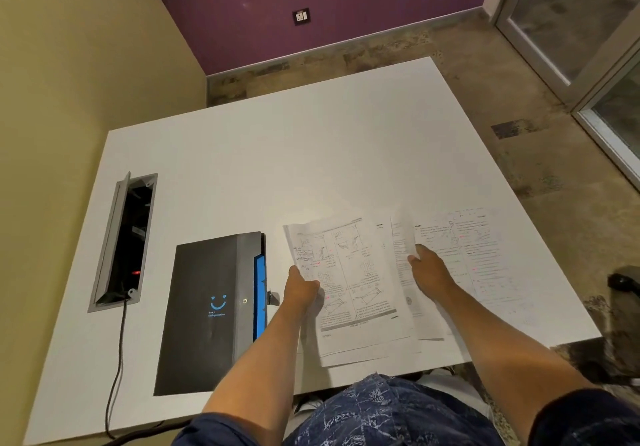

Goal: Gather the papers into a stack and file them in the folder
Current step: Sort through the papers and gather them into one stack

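The front sheets [349, 286] are pinched at their 9 o'clock edge by the left hand [300, 288]. The right hand [429, 269] fingers grasp the next sheet [401, 255]. Edges should be squared on the table [277, 154] before transfer to the closed folder [207, 310], at 9 o'clock.

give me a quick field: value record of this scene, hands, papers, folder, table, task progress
left hand: grips the left edge of a printed sheet
right hand: holds the edge of another sheet, fingers curled over it
papers: several printed sheets, overlapping, spread on the right part of the table, not yet squared up
folder: black with a blue smiley, lying closed, left of the papers
table: white, with an open cable hatch at the left
progress: gathering under way, nothing filed yet
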A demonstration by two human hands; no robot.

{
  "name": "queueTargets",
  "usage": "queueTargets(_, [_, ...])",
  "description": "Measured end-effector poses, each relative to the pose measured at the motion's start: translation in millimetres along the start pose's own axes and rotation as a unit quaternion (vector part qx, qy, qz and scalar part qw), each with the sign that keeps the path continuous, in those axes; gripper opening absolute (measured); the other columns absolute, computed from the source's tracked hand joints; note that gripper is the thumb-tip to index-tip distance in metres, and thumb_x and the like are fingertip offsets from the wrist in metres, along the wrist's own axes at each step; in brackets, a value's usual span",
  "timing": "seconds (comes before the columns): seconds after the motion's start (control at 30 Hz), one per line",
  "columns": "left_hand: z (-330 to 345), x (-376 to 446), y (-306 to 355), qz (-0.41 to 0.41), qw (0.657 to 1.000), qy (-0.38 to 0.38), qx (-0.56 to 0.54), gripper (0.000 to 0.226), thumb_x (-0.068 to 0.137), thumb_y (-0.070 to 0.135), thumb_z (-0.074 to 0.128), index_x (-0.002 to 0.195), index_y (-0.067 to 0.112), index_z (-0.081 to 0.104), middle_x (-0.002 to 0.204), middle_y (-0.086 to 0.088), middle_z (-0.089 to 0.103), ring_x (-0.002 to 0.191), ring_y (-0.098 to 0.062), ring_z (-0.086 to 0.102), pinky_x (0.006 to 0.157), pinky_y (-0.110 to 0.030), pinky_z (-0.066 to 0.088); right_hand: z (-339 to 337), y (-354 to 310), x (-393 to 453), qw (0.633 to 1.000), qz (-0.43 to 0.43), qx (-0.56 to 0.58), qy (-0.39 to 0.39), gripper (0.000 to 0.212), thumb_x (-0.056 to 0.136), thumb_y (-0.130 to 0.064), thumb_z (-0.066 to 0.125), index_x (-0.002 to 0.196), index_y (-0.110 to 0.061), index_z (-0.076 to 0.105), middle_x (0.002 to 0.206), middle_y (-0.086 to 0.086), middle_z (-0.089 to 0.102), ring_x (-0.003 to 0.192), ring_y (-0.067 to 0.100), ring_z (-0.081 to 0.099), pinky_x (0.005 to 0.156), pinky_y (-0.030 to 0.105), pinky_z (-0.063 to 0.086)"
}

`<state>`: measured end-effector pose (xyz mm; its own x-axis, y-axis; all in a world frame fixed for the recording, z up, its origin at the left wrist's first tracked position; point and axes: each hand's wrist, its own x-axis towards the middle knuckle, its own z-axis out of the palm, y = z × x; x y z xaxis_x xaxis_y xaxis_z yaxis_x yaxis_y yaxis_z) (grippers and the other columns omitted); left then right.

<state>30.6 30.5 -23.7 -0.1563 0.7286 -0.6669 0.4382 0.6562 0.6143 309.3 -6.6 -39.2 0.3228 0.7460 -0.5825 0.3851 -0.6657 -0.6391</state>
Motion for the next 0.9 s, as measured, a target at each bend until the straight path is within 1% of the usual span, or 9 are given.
queueTargets(0.23, [3.4, -2.9, 2.9, 0.075, 0.989, 0.046, 0.115, 0.044, 0.094, 0.005, 0.064, 0.135, 0.008, 0.048, 0.131, -0.016, 0.047, 0.104, -0.025, 0.057, 0.092, -0.031, 0.054, 7.1, -16.3, -7.7, 0.998, -0.024, 0.062, -0.005, 0.046, 0.109, -0.023, 0.045, 0.153, -0.01, 0.041, 0.151, 0.012, 0.054, 0.138, 0.032, 0.052, 0.116, 0.044, 0.042])
queueTargets(0.33, [4.8, -4.1, 1.3, 0.109, 0.99, 0.029, 0.088, 0.039, 0.094, 0.001, 0.06, 0.132, 0.007, 0.052, 0.13, -0.017, 0.056, 0.116, -0.031, 0.061, 0.098, -0.045, 0.058, 13.7, -22.1, -9.7, 0.996, -0.028, 0.071, -0.05, 0.046, 0.111, -0.02, 0.042, 0.155, -0.01, 0.037, 0.155, 0.014, 0.049, 0.141, 0.033, 0.048, 0.119, 0.045, 0.039])
queueTargets(0.47, [3.2, -7.9, 3.4, 0.1, 0.995, -0.009, 0.025, 0.038, 0.096, -0.005, 0.054, 0.132, 0.008, 0.051, 0.131, -0.012, 0.063, 0.12, -0.029, 0.062, 0.102, -0.044, 0.055, 17.3, -24.1, -13.4, 0.988, -0.021, 0.091, -0.125, 0.05, 0.111, -0.017, 0.042, 0.16, -0.011, 0.031, 0.16, 0.01, 0.043, 0.147, 0.029, 0.042, 0.124, 0.047, 0.032])
queueTargets(0.53, [3.2, -8.5, 3.4, 0.082, 0.996, -0.025, -0.001, 0.041, 0.096, -0.007, 0.053, 0.134, 0.009, 0.05, 0.13, -0.009, 0.063, 0.12, -0.027, 0.062, 0.101, -0.041, 0.056, 16.6, -20.5, -14.4, 0.988, -0.036, 0.078, -0.13, 0.048, 0.111, -0.02, 0.045, 0.158, -0.012, 0.037, 0.152, 0.007, 0.052, 0.143, 0.029, 0.047, 0.117, 0.043, 0.041])
queueTargets(0.57, [3.6, -8.5, 3.2, 0.073, 0.997, -0.026, -0.002, 0.04, 0.096, -0.008, 0.053, 0.131, 0.011, 0.049, 0.128, -0.007, 0.063, 0.117, -0.025, 0.062, 0.095, -0.037, 0.057, 14.9, -18.5, -14.3, 0.991, -0.05, 0.055, -0.108, 0.044, 0.109, -0.022, 0.048, 0.152, -0.011, 0.046, 0.139, 0.005, 0.06, 0.136, 0.029, 0.055, 0.105, 0.036, 0.05])
queueTargets(0.63, [4.5, -9.0, 2.4, 0.057, 0.998, -0.016, 0.006, 0.039, 0.095, -0.011, 0.05, 0.122, 0.016, 0.049, 0.122, -0.005, 0.063, 0.107, -0.022, 0.061, 0.077, -0.025, 0.055, 6.1, -12.9, -11.9, 0.997, -0.074, 0.002, -0.004, 0.035, 0.104, -0.025, 0.06, 0.136, -0.01, 0.059, 0.115, 0.003, 0.063, 0.114, 0.028, 0.064, 0.081, 0.028, 0.049])
queueTargets(0.7, [5.3, -9.0, 0.9, 0.049, 0.999, -0.007, 0.013, 0.04, 0.094, -0.014, 0.047, 0.119, 0.017, 0.049, 0.121, -0.007, 0.063, 0.104, -0.022, 0.06, 0.076, -0.025, 0.053, -9.4, -4.9, -8.7, 0.99, -0.063, -0.032, 0.123, 0.044, 0.097, -0.025, 0.07, 0.137, -0.009, 0.059, 0.122, 0.008, 0.062, 0.108, 0.027, 0.063, 0.087, 0.034, 0.05])
queueTargets(0.8, [4.5, -9.3, -1.1, 0.041, 0.999, -0.003, 0.021, 0.042, 0.093, -0.013, 0.049, 0.125, 0.014, 0.05, 0.125, -0.009, 0.064, 0.11, -0.025, 0.061, 0.093, -0.038, 0.057, -41.3, 12.2, -4.3, 0.953, 0.033, -0.099, 0.284, 0.067, 0.082, -0.027, 0.084, 0.14, -0.008, 0.055, 0.138, 0.018, 0.06, 0.123, 0.04, 0.059, 0.101, 0.05, 0.05])
queueTargets(0.9, [2.5, -10.7, -2.0, 0.039, 0.999, 0.002, 0.018, 0.039, 0.094, -0.009, 0.053, 0.125, 0.014, 0.051, 0.128, -0.011, 0.064, 0.117, -0.03, 0.062, 0.099, -0.047, 0.057, -72.2, 29.0, -3.1, 0.929, 0.165, -0.121, 0.309, 0.097, 0.069, -0.046, 0.09, 0.145, -0.005, 0.045, 0.148, 0.024, 0.049, 0.135, 0.043, 0.048, 0.111, 0.054, 0.04])
